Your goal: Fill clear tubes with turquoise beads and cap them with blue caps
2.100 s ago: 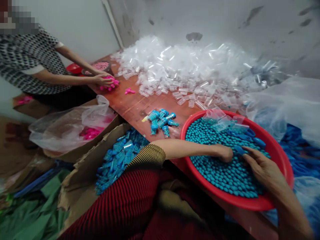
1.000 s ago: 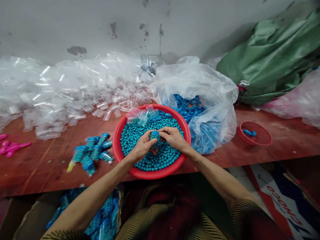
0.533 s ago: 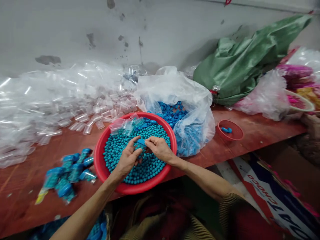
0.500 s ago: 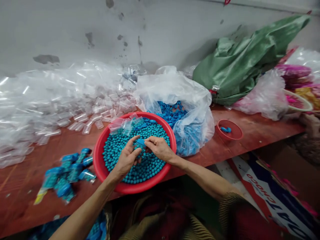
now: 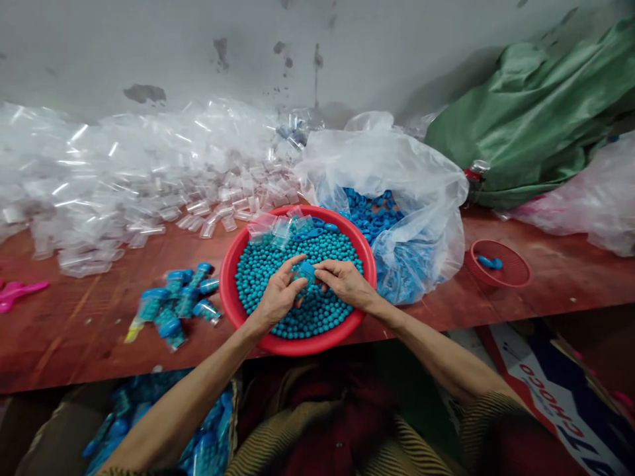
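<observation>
Left hand (image 5: pixel 278 296) loosely cups clear tube (image 5: pixel 304 280), right hand (image 5: pixel 348 284) pinches its blue top (image 5: pixel 308 270), above spherical beads (image 5: pixel 315 322) in plastic basin (image 5: pixel 306 347).

Head view looks forward, down, near above red basin (image 5: pixel 370 268), wall (image 5: pixel 372 56) beyond.

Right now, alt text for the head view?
The right hand pinches a small blue piece beside the left hand, above a red basin of teal beads. On the table, clear plastic pieces and blue-capped containers lie left, a bag of blue parts right.
</observation>
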Demonstrator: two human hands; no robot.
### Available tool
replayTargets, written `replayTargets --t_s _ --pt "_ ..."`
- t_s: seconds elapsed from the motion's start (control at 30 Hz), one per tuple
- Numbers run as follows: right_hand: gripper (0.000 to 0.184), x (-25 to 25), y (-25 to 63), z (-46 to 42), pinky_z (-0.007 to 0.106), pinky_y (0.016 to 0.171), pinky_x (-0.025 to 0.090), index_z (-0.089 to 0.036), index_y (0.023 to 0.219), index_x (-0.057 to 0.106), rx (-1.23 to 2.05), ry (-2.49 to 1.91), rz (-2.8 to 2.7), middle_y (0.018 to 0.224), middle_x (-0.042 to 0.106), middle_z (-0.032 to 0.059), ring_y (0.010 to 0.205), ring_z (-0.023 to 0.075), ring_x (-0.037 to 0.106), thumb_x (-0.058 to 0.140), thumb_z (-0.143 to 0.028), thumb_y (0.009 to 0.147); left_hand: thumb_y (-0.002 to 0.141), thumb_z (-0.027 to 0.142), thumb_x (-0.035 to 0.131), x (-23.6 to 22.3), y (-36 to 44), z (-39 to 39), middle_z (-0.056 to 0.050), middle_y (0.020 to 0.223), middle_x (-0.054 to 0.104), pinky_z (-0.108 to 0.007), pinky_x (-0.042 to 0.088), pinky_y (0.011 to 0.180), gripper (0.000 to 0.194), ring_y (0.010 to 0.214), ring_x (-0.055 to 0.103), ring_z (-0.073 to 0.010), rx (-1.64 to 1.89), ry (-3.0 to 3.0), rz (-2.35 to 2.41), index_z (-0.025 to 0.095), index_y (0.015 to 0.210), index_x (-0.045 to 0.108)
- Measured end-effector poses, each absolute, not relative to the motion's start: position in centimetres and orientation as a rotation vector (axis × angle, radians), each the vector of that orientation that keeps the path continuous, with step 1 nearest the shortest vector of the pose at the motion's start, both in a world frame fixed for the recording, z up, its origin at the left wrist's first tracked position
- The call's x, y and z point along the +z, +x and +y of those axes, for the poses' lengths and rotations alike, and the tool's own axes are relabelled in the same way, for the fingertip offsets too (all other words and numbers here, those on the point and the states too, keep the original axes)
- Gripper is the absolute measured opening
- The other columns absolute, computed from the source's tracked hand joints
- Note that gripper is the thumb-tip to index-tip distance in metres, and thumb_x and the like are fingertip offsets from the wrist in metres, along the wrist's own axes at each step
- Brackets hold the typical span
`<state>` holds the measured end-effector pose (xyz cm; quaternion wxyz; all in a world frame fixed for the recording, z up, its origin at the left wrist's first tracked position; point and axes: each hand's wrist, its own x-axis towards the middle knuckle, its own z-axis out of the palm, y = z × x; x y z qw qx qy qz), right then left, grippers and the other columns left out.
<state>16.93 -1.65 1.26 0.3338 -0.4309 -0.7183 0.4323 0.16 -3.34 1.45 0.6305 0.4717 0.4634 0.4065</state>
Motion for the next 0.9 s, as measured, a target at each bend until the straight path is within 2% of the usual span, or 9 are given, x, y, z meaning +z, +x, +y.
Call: replayTargets --t_s 0.13,0.23,0.3,0.5,0.6,0.7,0.77,0.83,0.9 --pt "0.023 0.8 16.9 -2.0 0.023 0.058 0.044 -0.019 0.094 0.070 1.010 -1.116 -1.866 0.068 0.064 0.0009 0.059 0.0122 0.057 0.051 -0.027 0.086 0.073 0.032 0.066 1.5 0.4 -3.3 0.008 0.059 0.045 -0.017 0.034 0.037 0.052 0.040 0.038 -0.0031 0.931 1.098 1.069 0.017 0.121 0.050" --pt "0.024 0.7 17.1 -1.8 0.022 0.053 0.042 -0.019 0.094 0.071 1.168 -1.055 -1.864 0.057 0.058 -0.0022 0.052 0.0109 0.054 0.050 -0.028 0.086 0.073 0.035 0.065 1.5 0.5 -3.2 0.007 0.060 0.046 -0.017 0.034 0.036 0.043 0.042 0.038 -0.0037 0.926 1.072 1.044 0.017 0.110 0.051" --pt "0.024 0.8 17.2 -1.5 0.021 0.051 0.042 -0.018 0.096 0.070 1.268 -1.025 -1.847 0.057 0.056 -0.0032 0.050 0.0096 0.052 0.051 -0.027 0.085 0.073 0.037 0.065 1.5 0.3 -3.3 0.008 0.060 0.046 -0.017 0.034 0.036 0.042 0.042 0.038 -0.0039 0.912 1.062 1.036 0.018 0.107 0.050" --pt "0.024 1.1 18.4 -0.9 0.021 0.055 0.046 -0.018 0.100 0.068 1.410 -0.925 -1.840 0.079 0.060 0.0002 0.056 0.0074 0.053 0.058 -0.026 0.080 0.077 0.043 0.060 1.5 -0.6 -3.3 0.008 0.060 0.049 -0.015 0.029 0.032 0.042 0.036 0.043 -0.0039 0.827 1.157 1.038 0.020 0.109 0.046" --pt "0.036 1.2 18.6 -0.5 0.024 0.056 0.050 -0.017 0.111 0.062 1.547 -0.963 -1.597 0.084 0.060 0.0008 0.056 0.0074 0.054 0.060 -0.027 0.076 0.079 0.044 0.058 1.7 -0.7 -3.3 0.007 0.061 0.051 -0.015 0.031 0.034 0.042 0.038 0.049 -0.0056 0.783 1.213 1.035 0.021 0.111 0.044" --pt "0.054 1.2 17.7 -0.2 0.024 0.056 0.052 -0.018 0.127 0.050 1.494 -1.069 -1.403 0.089 0.063 0.0021 0.058 0.0086 0.056 0.061 -0.027 0.075 0.080 0.042 0.057 1.9 -0.4 -3.4 0.008 0.059 0.048 -0.016 0.033 0.035 0.042 0.039 0.049 -0.0061 0.805 1.235 1.064 0.020 0.113 0.043" --pt "0.048 1.3 16.9 -0.4 0.027 0.063 0.053 -0.018 0.126 0.051 1.322 -1.127 -1.506 0.095 0.065 0.0044 0.066 0.0114 0.060 0.056 -0.027 0.080 0.080 0.041 0.057 1.8 -0.1 -3.6 0.009 0.058 0.046 -0.017 0.034 0.037 0.046 0.039 0.047 -0.0062 0.854 1.240 1.089 0.021 0.119 0.041" --pt "0.040 1.5 16.1 -0.9 0.033 0.078 0.052 -0.017 0.124 0.054 1.126 -1.112 -1.756 0.102 0.066 0.0077 0.082 0.0166 0.062 0.050 -0.028 0.086 0.081 0.039 0.056 1.7 0.1 -3.7 0.009 0.058 0.044 -0.018 0.034 0.038 0.052 0.039 0.043 -0.0059 0.929 1.237 1.106 0.022 0.126 0.039" --pt "0.049 1.8 15.7 -1.6 0.039 0.090 0.047 -0.014 0.130 0.048 0.971 -1.044 -2.026 0.115 0.061 0.0135 0.103 0.0232 0.058 0.053 -0.033 0.086 0.081 0.037 0.056 1.6 0.3 -3.8 0.008 0.059 0.044 -0.019 0.033 0.042 0.056 0.042 0.039 -0.0056 0.993 1.220 1.105 0.022 0.131 0.037"
